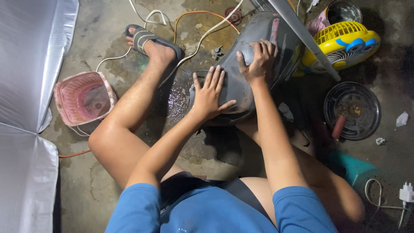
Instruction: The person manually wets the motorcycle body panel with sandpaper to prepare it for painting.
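A large dark grey curved panel (276, 47), like a vehicle body part, rests on the wet concrete floor between my legs. My left hand (209, 92) lies flat on its near left side, fingers spread. My right hand (258, 58) presses a small grey pad, likely sandpaper (249, 53), against the panel's upper middle, fingers curled over it. My left foot in a striped sandal (148, 41) is stretched out to the left of the panel.
A pink basket (84, 98) with water stands at left. A yellow fan (343, 43), a tin (336, 13), a round dark fan grille (352, 110) with a red cylinder lie at right. Cables (198, 21) cross the floor. A silver cover (26, 86) hangs at left.
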